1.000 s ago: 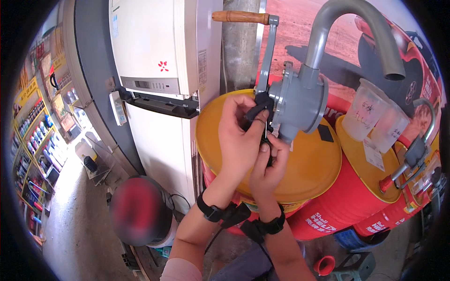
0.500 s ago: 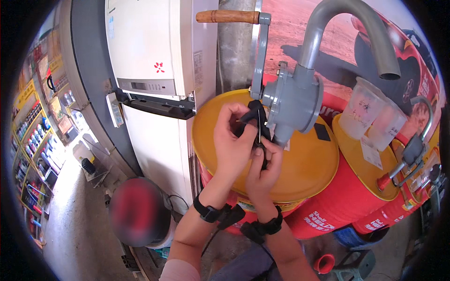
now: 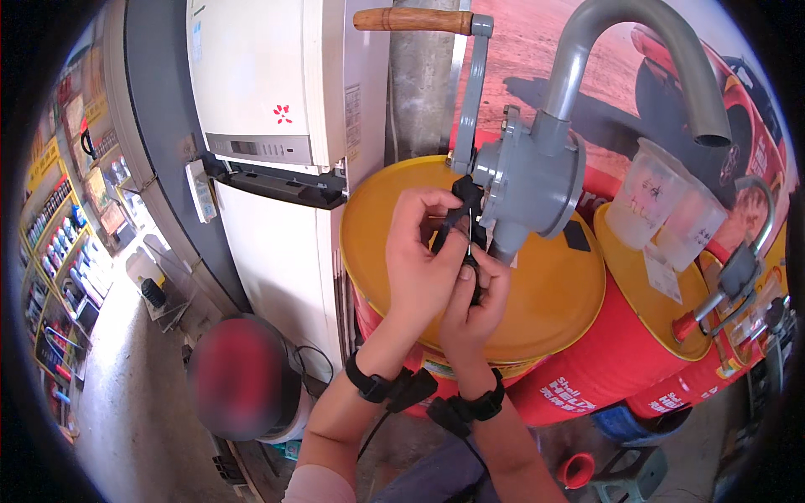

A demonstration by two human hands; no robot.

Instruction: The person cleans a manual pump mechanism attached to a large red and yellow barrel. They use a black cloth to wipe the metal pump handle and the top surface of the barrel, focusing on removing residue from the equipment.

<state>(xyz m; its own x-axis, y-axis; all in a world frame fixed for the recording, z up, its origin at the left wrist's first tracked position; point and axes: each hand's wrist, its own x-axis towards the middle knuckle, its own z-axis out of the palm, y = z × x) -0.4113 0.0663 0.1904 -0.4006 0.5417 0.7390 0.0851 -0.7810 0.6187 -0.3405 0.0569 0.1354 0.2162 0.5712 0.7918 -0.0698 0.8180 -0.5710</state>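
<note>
In the head view, the left hand (image 3: pixel 426 261) pinches a black piece (image 3: pixel 466 193) between thumb and fingers. The right hand (image 3: pixel 478 298) grips the dark lower end of a thin metal rod (image 3: pixel 470 232) beside it, above the yellow drum top (image 3: pixel 545 306), near the gray pump (image 3: pixel 537 180).

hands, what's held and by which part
The left hand pinches a black piece by its left side; the right hand, seemingly the dark lower end of a thin metal rod. Their kind is unclear.
</note>
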